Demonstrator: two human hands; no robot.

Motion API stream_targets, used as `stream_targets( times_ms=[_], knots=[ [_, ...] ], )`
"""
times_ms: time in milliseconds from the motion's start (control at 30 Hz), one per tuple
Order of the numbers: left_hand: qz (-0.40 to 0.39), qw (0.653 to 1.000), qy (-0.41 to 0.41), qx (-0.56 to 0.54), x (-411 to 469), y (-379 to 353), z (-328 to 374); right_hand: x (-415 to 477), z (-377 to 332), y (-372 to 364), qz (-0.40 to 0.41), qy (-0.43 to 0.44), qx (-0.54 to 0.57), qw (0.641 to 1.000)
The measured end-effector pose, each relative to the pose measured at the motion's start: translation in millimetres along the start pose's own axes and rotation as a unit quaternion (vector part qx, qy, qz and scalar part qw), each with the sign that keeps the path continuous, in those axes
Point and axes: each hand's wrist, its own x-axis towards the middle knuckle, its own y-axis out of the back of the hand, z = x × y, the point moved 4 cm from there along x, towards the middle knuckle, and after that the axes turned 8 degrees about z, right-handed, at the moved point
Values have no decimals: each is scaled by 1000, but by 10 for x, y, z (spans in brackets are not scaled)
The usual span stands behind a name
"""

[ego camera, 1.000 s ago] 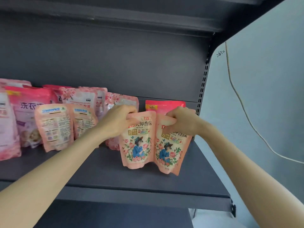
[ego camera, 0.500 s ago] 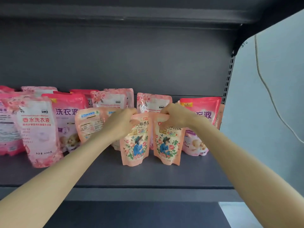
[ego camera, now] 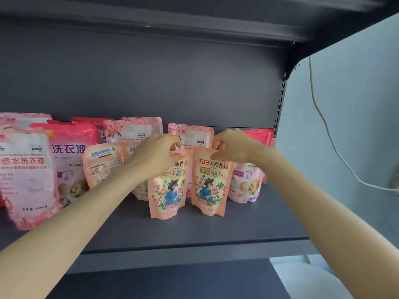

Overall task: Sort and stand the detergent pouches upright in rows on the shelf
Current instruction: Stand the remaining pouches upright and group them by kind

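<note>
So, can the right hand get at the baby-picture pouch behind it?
Probably yes: the baby-picture pouch stands just behind the right hand, nothing between, but it must first release the right floral pouch.

I see pink roses and a blue-dressed figure on the left peach pouch (ego camera: pixel 167 190) and right peach pouch (ego camera: pixel 210 182). At the left end of the dark grey shelf (ego camera: pixel 194 229), a pale pink pouch (ego camera: pixel 28 175) bears rose print and red lettering.

1. I see the left floral pouch (ego camera: pixel 167 190) and right floral pouch (ego camera: pixel 210 186), earlier lifted, tilted and touching at centre frame, now standing apart on the shelf (ego camera: pixel 194 231).
2. My left hand (ego camera: pixel 155 156) and right hand (ego camera: pixel 235 145) now only pinch their top edges.
</note>
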Motion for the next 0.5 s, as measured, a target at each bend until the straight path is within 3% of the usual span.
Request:
stream_targets(
  times_ms=[267, 500],
  knots=[
    [30, 996, -56, -57, 193, -90, 490, -325, 345, 404, 66, -31, -1, 997],
    [4, 996, -54, -73, 600, -489, 850, -381, 1016, 538, 108, -66, 9, 992]
  ],
)
